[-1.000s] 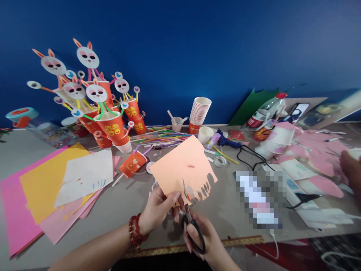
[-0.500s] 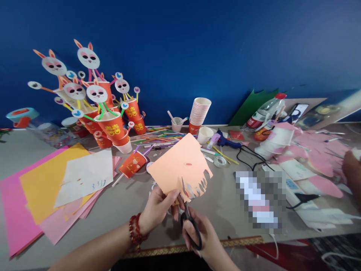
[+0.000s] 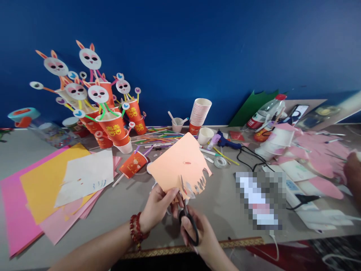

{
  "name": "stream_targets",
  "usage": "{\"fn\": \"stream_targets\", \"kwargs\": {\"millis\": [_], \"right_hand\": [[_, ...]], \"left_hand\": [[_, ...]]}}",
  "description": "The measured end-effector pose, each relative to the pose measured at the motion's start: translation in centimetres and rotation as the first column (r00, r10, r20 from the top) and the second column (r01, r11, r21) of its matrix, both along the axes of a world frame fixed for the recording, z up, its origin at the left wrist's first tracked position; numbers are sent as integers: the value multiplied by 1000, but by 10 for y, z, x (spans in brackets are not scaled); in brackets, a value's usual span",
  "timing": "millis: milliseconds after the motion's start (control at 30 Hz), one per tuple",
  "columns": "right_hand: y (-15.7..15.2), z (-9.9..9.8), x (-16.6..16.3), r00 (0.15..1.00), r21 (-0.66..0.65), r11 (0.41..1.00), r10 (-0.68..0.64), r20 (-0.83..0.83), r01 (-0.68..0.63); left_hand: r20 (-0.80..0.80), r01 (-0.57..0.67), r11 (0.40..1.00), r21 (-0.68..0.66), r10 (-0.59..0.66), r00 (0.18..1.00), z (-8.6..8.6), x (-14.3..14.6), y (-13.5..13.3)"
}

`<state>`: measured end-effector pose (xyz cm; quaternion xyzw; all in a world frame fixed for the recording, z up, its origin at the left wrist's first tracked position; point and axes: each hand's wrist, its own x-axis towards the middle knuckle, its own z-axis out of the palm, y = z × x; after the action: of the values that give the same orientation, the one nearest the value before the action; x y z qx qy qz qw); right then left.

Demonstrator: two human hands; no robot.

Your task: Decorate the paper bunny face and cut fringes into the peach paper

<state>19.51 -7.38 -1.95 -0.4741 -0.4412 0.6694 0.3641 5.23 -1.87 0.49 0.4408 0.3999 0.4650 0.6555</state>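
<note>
My left hand (image 3: 163, 203) pinches the lower edge of a peach-orange sheet of paper (image 3: 177, 158), thumb on top. The sheet has a jagged, notched edge at its lower right and a small oval mark near the middle. In my right hand (image 3: 199, 229) is a pair of black-handled scissors (image 3: 191, 231), with fingers through the loops. One blade shows over the sheet's lower part, just right of my left thumb. Beyond the sheet's left corner lies a tipped red paper cup (image 3: 132, 165) with straws.
Rabbit-faced red cups (image 3: 111, 126) stand at back left. Coloured sheets (image 3: 42, 188) lie at left. A cup stack (image 3: 200, 112), blue glue gun (image 3: 229, 141) and tape roll (image 3: 220, 162) are behind. Pink paper (image 3: 318, 150) and another person's hand (image 3: 354, 171) are at right.
The scissors and my right hand have shifted slightly left and up. The orange sheet has moved a little left with my left hand still gripping it.
</note>
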Motion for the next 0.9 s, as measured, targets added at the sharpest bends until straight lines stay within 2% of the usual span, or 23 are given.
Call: {"fn": "stream_targets", "kwargs": {"millis": [167,400,500,567,633,733,900], "right_hand": [[4,-2,3,999,-8,999,34,12,-34],[3,3,16,979,-140,970,190,-70,-198],[0,3,29,958,-105,953,276,-79,-283],[-1,4,39,959,-32,959,281,-48,-282],[-1,6,49,977,70,974,214,17,-214],[2,11,60,991,202,977,42,130,-68],[20,16,77,933,397,915,-205,296,75]], "left_hand": [[-7,4,1000,-13,-4,1000,1,-1,2],[60,-62,998,-12,63,996,-5,-9,12],[107,-80,996,-31,83,991,-8,-12,16],[131,-75,995,-62,83,988,-8,-14,18],[153,-71,993,-91,84,985,-7,-15,20],[161,-72,991,-114,89,983,-3,-17,24],[73,-18,989,-147,29,997,0,-19,29]]}}
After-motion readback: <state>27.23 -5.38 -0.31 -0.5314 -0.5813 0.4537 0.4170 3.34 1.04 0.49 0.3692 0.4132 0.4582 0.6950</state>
